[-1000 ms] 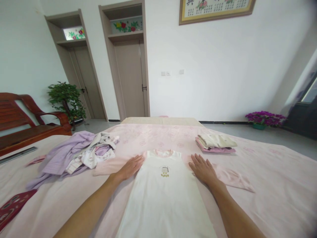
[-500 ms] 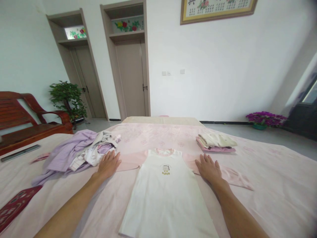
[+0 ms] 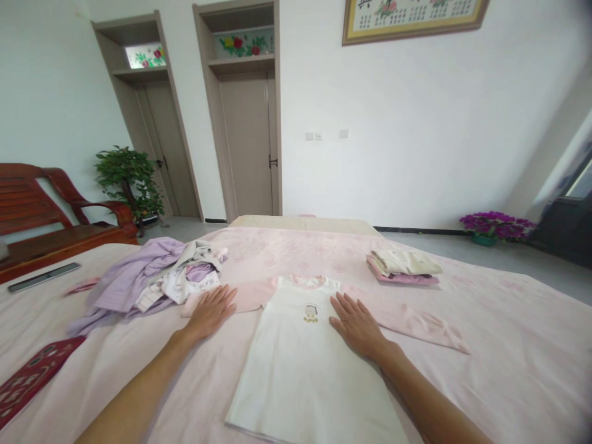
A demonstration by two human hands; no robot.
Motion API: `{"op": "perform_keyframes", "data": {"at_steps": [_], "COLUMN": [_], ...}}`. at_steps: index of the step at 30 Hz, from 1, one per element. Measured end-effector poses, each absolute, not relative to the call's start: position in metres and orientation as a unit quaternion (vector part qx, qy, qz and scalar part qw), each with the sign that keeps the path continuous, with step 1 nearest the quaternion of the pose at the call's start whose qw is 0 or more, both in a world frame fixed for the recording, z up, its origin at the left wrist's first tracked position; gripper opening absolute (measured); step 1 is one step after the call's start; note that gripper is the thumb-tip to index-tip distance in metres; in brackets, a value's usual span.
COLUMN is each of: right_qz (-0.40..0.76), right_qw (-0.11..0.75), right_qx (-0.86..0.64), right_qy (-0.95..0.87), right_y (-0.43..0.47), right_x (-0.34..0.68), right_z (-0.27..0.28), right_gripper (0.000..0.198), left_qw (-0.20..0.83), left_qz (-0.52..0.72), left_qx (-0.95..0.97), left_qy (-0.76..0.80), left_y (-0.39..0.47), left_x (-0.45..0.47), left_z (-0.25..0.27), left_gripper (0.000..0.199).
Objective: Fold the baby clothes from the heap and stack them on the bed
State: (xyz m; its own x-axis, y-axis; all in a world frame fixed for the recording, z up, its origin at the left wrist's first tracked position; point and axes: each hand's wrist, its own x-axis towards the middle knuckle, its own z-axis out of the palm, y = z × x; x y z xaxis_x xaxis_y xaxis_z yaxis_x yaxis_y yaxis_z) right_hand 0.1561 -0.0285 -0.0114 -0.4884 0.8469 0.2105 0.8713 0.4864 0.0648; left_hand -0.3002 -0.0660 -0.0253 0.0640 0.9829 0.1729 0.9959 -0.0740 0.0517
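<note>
A small white shirt (image 3: 305,370) with pink sleeves and a little printed figure on the chest lies spread out flat in front of me, collar pointing away. My left hand (image 3: 213,311) rests palm down on the left sleeve, fingers stretched out. Across the right shoulder and chest edge of the shirt lies my right hand (image 3: 358,324), flat with its fingers extended. The right sleeve (image 3: 425,327) reaches out past that hand. Neither hand grasps anything.
Left of the shirt is a rumpled heap of purple and white clothes (image 3: 152,277). A stack of folded clothes (image 3: 403,268) sits at the far right. A phone-like dark slab (image 3: 44,277) and a red patterned object (image 3: 39,376) lie on the pink cloth (image 3: 509,345).
My right hand has slid left from the right sleeve onto the shirt's body. My left hand has shifted slightly right along the left sleeve.
</note>
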Motion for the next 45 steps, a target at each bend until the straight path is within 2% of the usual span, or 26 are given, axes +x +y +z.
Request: {"op": "perform_keyframes", "data": {"at_steps": [4, 9, 11, 16, 18, 20, 22, 23, 26, 28, 30, 33, 36, 40, 42, 45], "right_qz": [-0.092, -0.084, -0.081, -0.046, -0.034, -0.011, 0.073, 0.150, 0.483, 0.653, 0.754, 0.772, 0.708, 0.676, 0.668, 0.656], "right_qw": [0.081, 0.066, 0.049, 0.011, 0.026, 0.077, 0.156, 0.199, 0.291, 0.325, 0.329, 0.340, 0.386, 0.411, 0.425, 0.453], "right_qx": [-0.530, -0.545, -0.550, -0.564, -0.571, -0.562, -0.536, -0.522, -0.477, -0.412, -0.350, -0.363, -0.448, -0.479, -0.473, -0.453], "right_qy": [-0.839, -0.831, -0.830, -0.825, -0.820, -0.824, -0.826, -0.816, -0.674, -0.546, -0.448, -0.395, -0.387, -0.381, -0.386, -0.399], "right_y": [-0.023, -0.026, -0.028, -0.029, -0.031, -0.035, -0.044, -0.050, -0.070, -0.080, -0.085, -0.083, -0.071, -0.046, -0.032, -0.014], "right_x": [0.174, 0.168, 0.163, 0.158, 0.155, 0.145, 0.126, 0.114, 0.069, 0.042, 0.022, 0.006, 0.001, 0.004, 0.007, 0.011], "right_z": [-0.014, -0.012, -0.007, 0.009, 0.018, 0.027, 0.037, 0.041, 0.048, 0.049, 0.046, 0.040, 0.035, 0.044, 0.056, 0.079], "right_gripper": [0.058, 0.059, 0.059, 0.058, 0.055, 0.050, 0.046, 0.044, 0.048, 0.054, 0.051, 0.034, 0.025, 0.015, 0.011, 0.009], "left_qw": [0.097, 0.135, 0.096, -0.075, -0.105, -0.146, -0.185, -0.199, -0.259, -0.354, -0.458, -0.548, -0.474, -0.247, -0.182, -0.146], "left_qz": [-0.093, -0.169, -0.231, -0.424, -0.456, -0.500, -0.544, -0.561, -0.608, -0.627, -0.586, -0.493, -0.435, -0.278, -0.213, -0.159], "left_qx": [-0.690, -0.571, -0.512, -0.335, -0.319, -0.312, -0.316, -0.322, -0.353, -0.380, -0.437, -0.516, -0.558, -0.636, -0.659, -0.668], "left_qy": [-0.711, -0.792, -0.822, -0.838, -0.824, -0.795, -0.755, -0.736, -0.662, -0.580, -0.506, -0.436, -0.525, -0.676, -0.699, -0.712], "left_y": [-0.079, -0.089, -0.092, -0.097, -0.096, -0.095, -0.093, -0.093, -0.097, -0.103, -0.112, -0.127, -0.148, -0.187, -0.205, -0.224], "left_x": [-0.339, -0.336, -0.329, -0.320, -0.318, -0.311, -0.294, -0.281, -0.228, -0.188, -0.154, -0.134, -0.150, -0.180, -0.183, -0.174], "left_z": [-0.030, -0.021, -0.013, 0.010, 0.017, 0.024, 0.030, 0.033, 0.043, 0.047, 0.047, 0.040, 0.032, 0.034, 0.039, 0.043], "left_gripper": [0.053, 0.043, 0.042, 0.049, 0.051, 0.052, 0.052, 0.053, 0.061, 0.067, 0.070, 0.072, 0.058, 0.024, 0.021, 0.019]}}
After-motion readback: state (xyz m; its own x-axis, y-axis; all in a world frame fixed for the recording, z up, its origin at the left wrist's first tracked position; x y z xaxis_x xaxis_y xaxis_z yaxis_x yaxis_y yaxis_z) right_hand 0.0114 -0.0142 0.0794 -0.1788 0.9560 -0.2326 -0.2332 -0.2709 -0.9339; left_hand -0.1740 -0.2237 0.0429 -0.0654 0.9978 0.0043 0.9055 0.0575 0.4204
